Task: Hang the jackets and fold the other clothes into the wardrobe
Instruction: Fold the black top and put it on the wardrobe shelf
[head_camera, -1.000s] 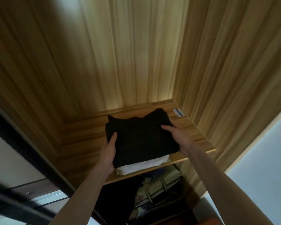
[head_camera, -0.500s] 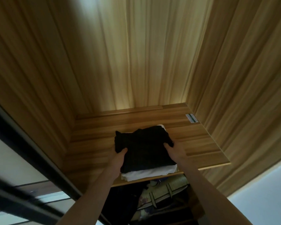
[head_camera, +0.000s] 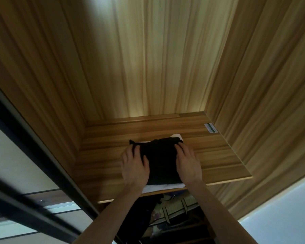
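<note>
A: Where is the folded black garment (head_camera: 161, 161)?

B: On the wardrobe shelf (head_camera: 218, 155), near its front edge and roughly midway between the left and right edges. It lies on top of a folded white garment (head_camera: 163, 187), whose edge pokes out at the front and again at the far right corner of the pile.

A: And the 2 hands?

B: The left hand (head_camera: 135, 167) lies on the left side of the black garment, fingers spread and fairly straight, pressing down rather than gripping. The right hand (head_camera: 187, 163) lies on the right side in the same way, flat on the cloth, with its fingertips near the far corner.

A: Anything else on that shelf?

B: A small label (head_camera: 211, 128) at the far right corner, well apart from the pile. Below the shelf, a striped bag with straps (head_camera: 176, 206) sits among dark items too dim to make out.
</note>
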The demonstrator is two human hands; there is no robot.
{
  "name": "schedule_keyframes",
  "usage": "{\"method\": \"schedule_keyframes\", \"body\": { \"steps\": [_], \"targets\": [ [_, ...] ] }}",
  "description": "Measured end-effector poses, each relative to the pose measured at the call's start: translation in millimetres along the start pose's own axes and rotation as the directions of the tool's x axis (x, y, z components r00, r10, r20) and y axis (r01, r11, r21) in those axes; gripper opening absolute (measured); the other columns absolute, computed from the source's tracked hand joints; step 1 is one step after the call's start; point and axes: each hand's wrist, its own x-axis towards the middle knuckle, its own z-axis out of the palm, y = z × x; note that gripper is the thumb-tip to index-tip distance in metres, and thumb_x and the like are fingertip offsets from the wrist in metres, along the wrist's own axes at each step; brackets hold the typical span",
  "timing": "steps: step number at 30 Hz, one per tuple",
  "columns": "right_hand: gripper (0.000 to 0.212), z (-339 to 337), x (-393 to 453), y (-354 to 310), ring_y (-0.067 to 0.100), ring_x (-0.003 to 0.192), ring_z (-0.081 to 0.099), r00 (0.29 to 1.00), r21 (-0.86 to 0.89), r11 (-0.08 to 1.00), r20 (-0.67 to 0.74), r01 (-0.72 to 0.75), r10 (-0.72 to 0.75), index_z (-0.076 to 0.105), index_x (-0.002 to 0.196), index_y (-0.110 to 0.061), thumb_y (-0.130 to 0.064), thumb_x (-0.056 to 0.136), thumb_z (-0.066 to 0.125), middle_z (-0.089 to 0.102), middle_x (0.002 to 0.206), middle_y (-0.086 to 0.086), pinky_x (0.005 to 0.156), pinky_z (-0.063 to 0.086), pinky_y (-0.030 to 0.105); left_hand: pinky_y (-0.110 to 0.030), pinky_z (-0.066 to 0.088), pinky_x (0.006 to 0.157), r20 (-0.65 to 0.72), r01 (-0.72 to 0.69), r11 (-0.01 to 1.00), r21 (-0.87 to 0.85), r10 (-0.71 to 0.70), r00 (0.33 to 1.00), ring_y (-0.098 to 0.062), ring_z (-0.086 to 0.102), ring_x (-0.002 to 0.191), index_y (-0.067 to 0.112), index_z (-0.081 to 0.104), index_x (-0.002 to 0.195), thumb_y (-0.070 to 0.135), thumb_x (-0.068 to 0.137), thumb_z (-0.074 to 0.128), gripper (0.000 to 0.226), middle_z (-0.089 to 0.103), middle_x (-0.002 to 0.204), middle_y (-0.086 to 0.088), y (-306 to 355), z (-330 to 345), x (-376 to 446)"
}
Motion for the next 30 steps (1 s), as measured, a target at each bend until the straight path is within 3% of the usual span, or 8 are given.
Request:
{"method": "schedule_keyframes", "body": {
  "steps": [3, 6, 9, 13, 20, 23, 27, 30],
  "targets": [
    [0.052, 13, 8, -2, 0.022, 0.155, 0.032, 0.975, 0.026, 0.989, 0.165, 0.147, -0.15, 0.044, 0.158, -0.022, -0.035, 0.109, 0.048, 0.041, 0.165, 0.001, 0.124, 0.033, 0.048, -0.046, 0.017, 0.13, 0.167, -0.151, 0.982, 0.115, 0.13, 0.977, -0.029, 0.027, 0.155, 0.018, 0.041, 0.157, 0.046, 0.108, 0.035, 0.057, 0.035, 0.165, -0.01, 6, 19, 1],
    [0.066, 30, 10, 12, 0.017, 0.162, 0.004, 0.929, 0.024, 1.0, 0.37, 0.018, -0.025, 0.018, 0.166, -0.035, -0.064, 0.107, 0.02, 0.013, 0.174, -0.007, 0.129, 0.007, 0.045, -0.043, -0.001, 0.129, 0.305, -0.147, 0.976, 0.164, 0.091, 0.948, -0.022, 0.004, 0.161, 0.025, 0.021, 0.165, 0.06, 0.105, 0.02, 0.069, 0.014, 0.174, -0.004, -11, 35, -1],
    [0.078, 41, 6, 30, 0.019, 0.161, -0.001, 0.888, 0.015, 0.981, 0.428, -0.192, 0.167, 0.004, 0.167, -0.037, -0.075, 0.099, 0.01, -0.001, 0.175, -0.011, 0.13, 0.008, 0.049, -0.044, -0.003, 0.129, 0.315, -0.124, 0.98, 0.154, 0.07, 0.946, -0.021, -0.007, 0.161, 0.03, 0.016, 0.166, 0.067, 0.098, 0.009, 0.077, 0.005, 0.175, 0.0, -24, 42, -10],
    [0.081, 47, 5, 33, 0.018, 0.161, -0.002, 0.894, 0.051, 0.973, 0.408, -0.225, 0.185, 0.0, 0.167, -0.036, -0.077, 0.097, 0.01, -0.004, 0.175, -0.007, 0.13, 0.006, 0.049, -0.043, -0.004, 0.129, 0.331, -0.105, 0.985, 0.138, 0.054, 0.942, -0.02, -0.012, 0.16, 0.032, 0.013, 0.166, 0.068, 0.097, 0.008, 0.078, 0.001, 0.175, 0.001, -24, 40, -16],
    [0.072, 23, 0, 17, 0.018, 0.161, 0.005, 0.928, 0.073, 0.984, 0.35, -0.164, 0.129, 0.013, 0.167, -0.022, -0.06, 0.108, 0.027, 0.017, 0.174, 0.0, 0.13, 0.011, 0.048, -0.041, 0.007, 0.131, 0.327, -0.114, 0.985, 0.126, 0.067, 0.943, -0.019, 0.011, 0.16, 0.027, 0.027, 0.163, 0.057, 0.107, 0.023, 0.064, 0.023, 0.172, 0.001, -12, 9, -16],
    [0.07, 3, -12, -2, 0.019, 0.16, 0.015, 0.956, 0.119, 0.986, 0.283, -0.12, 0.082, 0.015, 0.167, -0.019, -0.053, 0.109, 0.035, 0.028, 0.171, 0.001, 0.13, 0.017, 0.047, -0.042, 0.019, 0.129, 0.244, -0.127, 0.985, 0.115, 0.096, 0.965, -0.021, 0.026, 0.156, 0.022, 0.039, 0.159, 0.051, 0.108, 0.029, 0.06, 0.038, 0.165, -0.001, -7, -18, -17],
    [0.062, -31, -30, -35, 0.021, 0.156, 0.029, 0.98, 0.165, 0.985, 0.198, -0.044, 0.01, 0.035, 0.161, -0.015, -0.047, 0.109, 0.044, 0.042, 0.164, 0.004, 0.128, 0.024, 0.043, -0.046, 0.033, 0.121, 0.075, -0.203, 0.966, 0.162, 0.193, 0.978, -0.027, 0.052, 0.139, 0.015, 0.056, 0.147, 0.046, 0.106, 0.033, 0.057, 0.059, 0.148, -0.007, -5, -62, -27],
    [0.059, -59, -42, -55, 0.021, 0.155, 0.033, 0.983, 0.209, 0.978, 0.179, 0.005, -0.044, 0.044, 0.157, -0.013, -0.045, 0.108, 0.047, 0.047, 0.161, 0.005, 0.126, 0.028, 0.043, -0.047, 0.036, 0.121, -0.003, -0.236, 0.956, 0.171, 0.241, 0.971, -0.025, 0.055, 0.134, 0.016, 0.057, 0.144, 0.043, 0.106, 0.036, 0.051, 0.063, 0.141, -0.005, -9, -93, -41]
  ]
}}
